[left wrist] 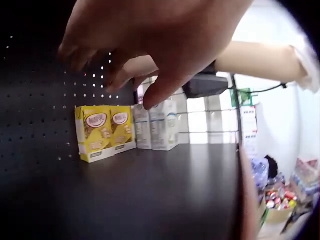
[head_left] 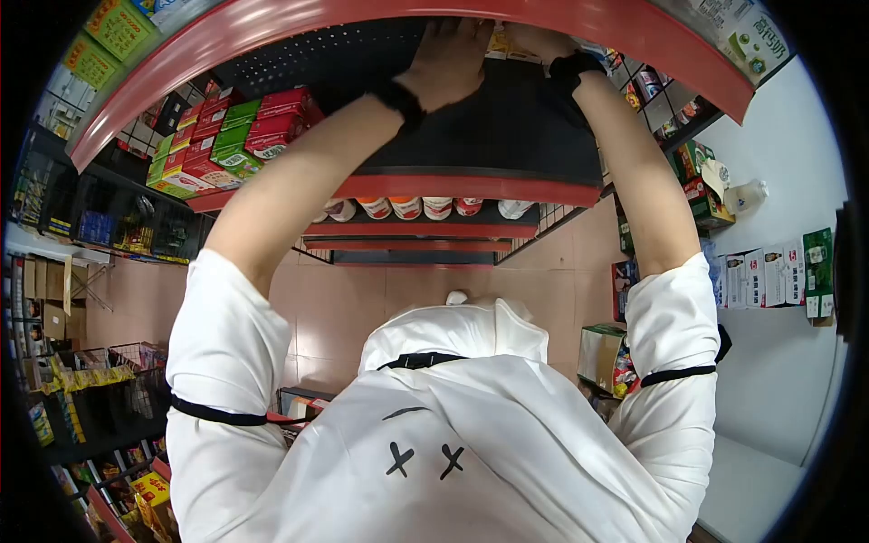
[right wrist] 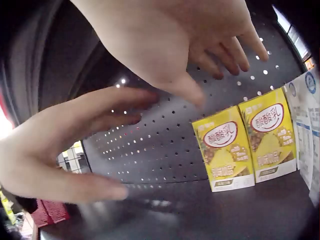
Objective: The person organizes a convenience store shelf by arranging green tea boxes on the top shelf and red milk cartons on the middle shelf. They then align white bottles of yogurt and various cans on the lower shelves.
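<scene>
Two yellow drink cartons (left wrist: pixel 96 131) (right wrist: pixel 227 150) stand side by side on a black shelf (left wrist: pixel 170 190), against a perforated back panel (right wrist: pixel 150 145). White cartons (left wrist: pixel 159 125) (right wrist: pixel 307 115) adjoin them. My left hand (head_left: pixel 450 65) (left wrist: pixel 155 35) (right wrist: pixel 60 145) reaches in over the shelf, thumb and fingers spread with nothing between them. The right hand (head_left: pixel 539 41) (right wrist: pixel 175 45) is above and close to the yellow cartons, fingers extended and apart; whether it touches one cannot be told. In the head view the upper shelf edge partly hides the fingertips.
Red and green boxes (head_left: pixel 231 140) stand at the left end of the shelf. Lidded cups (head_left: pixel 407 208) line the shelf below. The red upper shelf edge (head_left: pixel 362 20) runs above the hands. Wire grid (left wrist: pixel 215 120) closes the right end, with a white wall (head_left: pixel 769 217) beyond.
</scene>
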### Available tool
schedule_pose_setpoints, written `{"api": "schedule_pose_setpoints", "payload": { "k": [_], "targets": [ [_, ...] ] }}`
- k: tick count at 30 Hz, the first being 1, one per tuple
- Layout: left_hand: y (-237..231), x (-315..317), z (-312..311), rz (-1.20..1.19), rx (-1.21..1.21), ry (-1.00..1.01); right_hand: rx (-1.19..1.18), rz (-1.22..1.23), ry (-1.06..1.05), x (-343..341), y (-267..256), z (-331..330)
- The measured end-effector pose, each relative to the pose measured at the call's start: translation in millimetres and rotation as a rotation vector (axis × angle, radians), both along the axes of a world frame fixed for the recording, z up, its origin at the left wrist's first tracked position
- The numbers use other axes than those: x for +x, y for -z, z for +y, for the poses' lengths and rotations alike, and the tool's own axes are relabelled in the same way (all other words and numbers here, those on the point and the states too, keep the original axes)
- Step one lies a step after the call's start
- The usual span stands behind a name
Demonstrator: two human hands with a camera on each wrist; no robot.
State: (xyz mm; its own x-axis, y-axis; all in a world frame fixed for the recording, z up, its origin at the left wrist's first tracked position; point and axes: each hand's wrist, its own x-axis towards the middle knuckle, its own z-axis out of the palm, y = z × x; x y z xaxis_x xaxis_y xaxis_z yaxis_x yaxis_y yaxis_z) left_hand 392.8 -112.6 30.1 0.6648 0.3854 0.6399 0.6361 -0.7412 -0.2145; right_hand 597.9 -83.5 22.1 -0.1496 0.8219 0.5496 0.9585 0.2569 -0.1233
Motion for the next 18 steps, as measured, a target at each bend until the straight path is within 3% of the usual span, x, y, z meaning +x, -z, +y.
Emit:
{"api": "schedule_pose_setpoints", "payload": {
  "k": [1, 2, 11, 18],
  "targets": [
    [5.3, 12.7, 17.6, 0.029, 0.135, -0.036, -0.007, 0.023, -0.011, 0.9, 7.1, 17.9],
    [9.3, 16.4, 26.7, 0.039, 0.118, -0.031, -0.013, 0.047, -0.018, 11.3, 17.0, 17.5],
    [32.3, 32.0, 77.4, -0.349, -0.19, 0.312, -0.006, 0.247, -0.067, 47.0, 70.5, 23.6],
    [32.7, 44.4, 80.6, -0.621, -0.417, 0.473, 0.052, 0.366, -0.135, 59.6, 71.2, -8.4]
  ]
}}
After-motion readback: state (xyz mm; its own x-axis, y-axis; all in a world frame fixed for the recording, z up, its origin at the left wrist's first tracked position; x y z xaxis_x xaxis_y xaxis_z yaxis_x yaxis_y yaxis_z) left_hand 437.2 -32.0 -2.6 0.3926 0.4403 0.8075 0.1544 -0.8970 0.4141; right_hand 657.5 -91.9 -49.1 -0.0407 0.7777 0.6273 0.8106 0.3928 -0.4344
